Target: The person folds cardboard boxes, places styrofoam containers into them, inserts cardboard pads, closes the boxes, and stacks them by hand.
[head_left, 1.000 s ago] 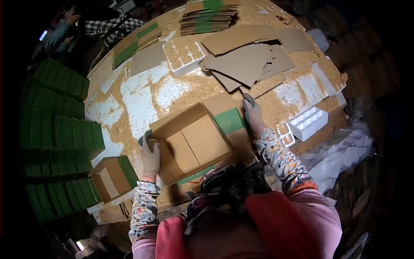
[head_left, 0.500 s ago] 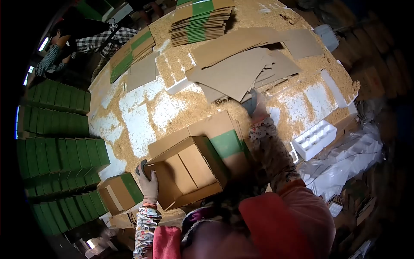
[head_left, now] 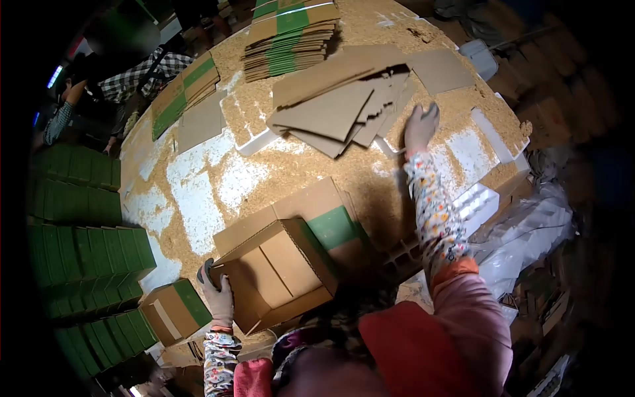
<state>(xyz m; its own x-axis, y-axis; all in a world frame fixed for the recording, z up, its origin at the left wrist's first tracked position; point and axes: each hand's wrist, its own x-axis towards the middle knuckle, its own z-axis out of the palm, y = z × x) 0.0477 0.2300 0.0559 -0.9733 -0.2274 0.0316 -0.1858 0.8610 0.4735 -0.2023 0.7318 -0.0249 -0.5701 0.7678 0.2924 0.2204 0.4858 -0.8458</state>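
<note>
An open cardboard box [head_left: 284, 268] with a green band lies in front of me, its opening facing up toward my body. My left hand [head_left: 217, 294], in a glove with dark fingertips, grips the box's left edge between thumb and fingers. My right hand [head_left: 421, 129], also gloved, is stretched out over the sawdust with its fingers apart and nothing in them. Just left of it is a loose pile of flat cardboard sheets [head_left: 331, 119], some with torn edges. Flattened green-banded cardboard [head_left: 331, 221] lies under and behind the open box.
Sawdust and white foam blocks [head_left: 192, 212] cover the work surface. A bundle of flat cartons [head_left: 291, 40] stands at the back. Green boxes [head_left: 92, 255] are stacked at left, beside a closed carton [head_left: 175, 311]. Plastic sheeting [head_left: 522, 231] hangs at right. Another person [head_left: 145, 73] is at far left.
My right hand has left the edge of the cardboard sheets and moved right and away from me. The top sheets have shifted. My left hand stays on the box.
</note>
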